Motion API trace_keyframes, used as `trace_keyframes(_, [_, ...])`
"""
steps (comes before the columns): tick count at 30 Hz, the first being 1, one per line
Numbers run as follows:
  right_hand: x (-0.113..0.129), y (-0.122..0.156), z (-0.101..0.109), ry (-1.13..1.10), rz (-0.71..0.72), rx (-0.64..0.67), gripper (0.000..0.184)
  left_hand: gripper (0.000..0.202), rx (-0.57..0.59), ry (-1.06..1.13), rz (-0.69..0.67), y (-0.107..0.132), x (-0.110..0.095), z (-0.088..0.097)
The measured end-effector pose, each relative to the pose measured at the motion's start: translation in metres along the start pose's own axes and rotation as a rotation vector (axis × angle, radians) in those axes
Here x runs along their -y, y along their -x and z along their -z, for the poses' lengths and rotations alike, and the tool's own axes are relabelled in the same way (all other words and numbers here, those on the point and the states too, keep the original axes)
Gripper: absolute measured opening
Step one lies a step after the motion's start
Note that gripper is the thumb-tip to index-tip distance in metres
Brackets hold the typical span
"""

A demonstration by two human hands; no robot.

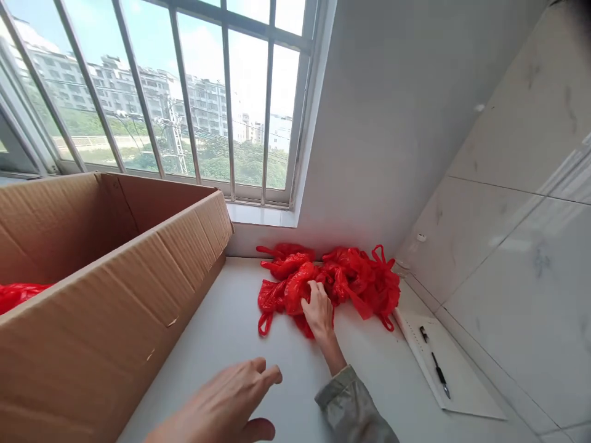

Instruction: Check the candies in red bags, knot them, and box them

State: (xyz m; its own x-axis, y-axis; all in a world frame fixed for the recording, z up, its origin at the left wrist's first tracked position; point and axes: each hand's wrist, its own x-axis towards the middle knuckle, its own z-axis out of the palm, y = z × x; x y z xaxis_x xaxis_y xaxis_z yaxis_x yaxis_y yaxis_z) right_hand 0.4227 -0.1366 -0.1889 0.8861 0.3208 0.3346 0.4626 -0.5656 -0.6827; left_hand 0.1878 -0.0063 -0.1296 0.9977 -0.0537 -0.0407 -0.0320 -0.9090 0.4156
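Several crumpled red plastic bags [355, 274] lie in a heap on the white tabletop against the wall, their loop handles sticking out. My right hand [318, 306] reaches into the near left side of the heap, its fingers curled onto one red plastic bag [297, 289]; the fingertips are partly hidden in the folds. Closer to me, my left hand [235, 397] hovers over the white tabletop [207, 332] with thumb and fingers apart, holding nothing.
A large open cardboard box [152, 271] stands on the left, with red plastic [21, 295] inside. To the right lie a notebook [455, 384], a pen [440, 374] and its cap [423, 334], beside the tiled wall [517, 264]. A barred window [203, 104] is behind the box.
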Motion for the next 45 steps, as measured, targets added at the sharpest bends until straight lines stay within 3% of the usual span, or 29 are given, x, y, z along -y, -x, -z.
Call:
trace_keyframes(3, [-0.009,0.010,0.019,-0.093,0.136,0.132,0.021,0.038,0.015,0.076,0.069,-0.014,-0.022,0.019])
trace_keyframes(7, [-0.026,0.021,0.060,-0.271,0.291,0.404,0.014,0.024,-0.251,0.164,-0.071,-0.035,-0.017,0.029])
trace_keyframes(10, [-0.033,0.025,0.074,-0.394,0.291,0.564,0.018,0.021,-0.309,0.220,-0.055,-0.054,-0.005,0.018])
trace_keyframes(14, [-0.031,0.028,0.068,-0.628,0.216,0.696,0.011,0.050,-0.187,0.293,-0.136,-0.076,0.001,-0.005])
trace_keyframes(16, [-0.027,0.029,0.064,-0.659,0.194,0.713,0.008,0.059,-0.089,0.330,-0.193,-0.085,0.001,-0.017])
trace_keyframes(22, [-0.015,0.034,0.072,-0.518,0.192,0.628,0.013,0.052,0.062,0.431,-0.229,-0.095,0.001,-0.035])
trace_keyframes(27, [-0.004,0.043,0.095,-0.468,0.189,0.597,0.009,0.051,0.085,0.435,-0.162,-0.091,0.005,-0.029])
trace_keyframes(31, [-0.001,0.047,0.117,-0.406,0.259,0.550,0.011,0.024,0.075,0.403,-0.172,-0.090,0.010,-0.021])
trace_keyframes(34, [0.000,0.048,0.131,-0.217,0.343,0.563,0.014,0.019,0.053,0.374,-0.188,-0.091,0.013,-0.018])
trace_keyframes(36, [0.004,0.051,0.134,-0.057,0.353,0.453,0.019,0.020,0.018,0.354,-0.174,-0.092,0.013,-0.018])
trace_keyframes(38, [0.012,0.056,0.132,0.040,0.373,0.285,0.020,0.021,-0.016,0.336,-0.160,-0.093,0.013,-0.020])
trace_keyframes(40, [0.023,0.063,0.122,0.070,0.425,0.216,0.014,0.023,-0.027,0.323,-0.162,-0.093,0.012,-0.023])
trace_keyframes(45, [0.039,0.070,0.085,0.283,0.400,0.496,0.018,0.040,-0.014,0.309,-0.194,-0.096,0.013,-0.032])
